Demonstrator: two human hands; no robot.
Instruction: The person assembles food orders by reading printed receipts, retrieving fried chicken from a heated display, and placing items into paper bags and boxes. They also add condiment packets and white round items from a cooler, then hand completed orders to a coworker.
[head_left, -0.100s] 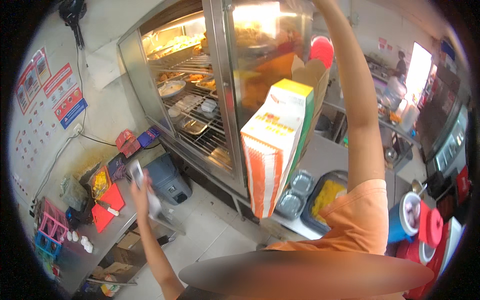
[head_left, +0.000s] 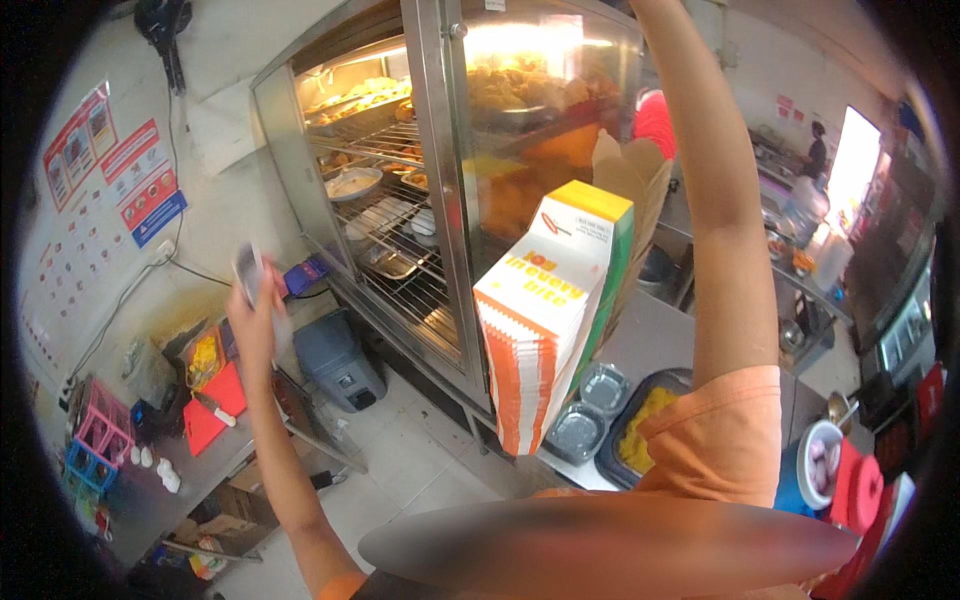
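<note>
My left hand [head_left: 255, 325] is raised over the metal counter [head_left: 215, 470] at the left. Its fingers are closed round a pale greyish, flat thing [head_left: 246, 262] that is blurred by motion; its kind does not show. My right arm [head_left: 728, 230] stretches up past the top edge, and the hand itself is out of the picture. Close beside that arm stands a white, orange-striped paper food bag [head_left: 540, 290], with a brown carton [head_left: 622, 180] behind it. A glass-and-metal warming cabinet [head_left: 432, 190] with food trays on its racks stands in front of me.
On the left counter lie a red cutting board [head_left: 215, 405], a knife [head_left: 222, 412] and pink and blue baskets [head_left: 102, 420]. A grey bin [head_left: 340, 365] stands below the cabinet. Lidded foil trays [head_left: 580, 430] and a dark tub of yellow food [head_left: 650, 420] sit at the right.
My left hand has moved up and left with the pale thing, which now points upward. The view has shifted slightly, and my right arm remains raised.
</note>
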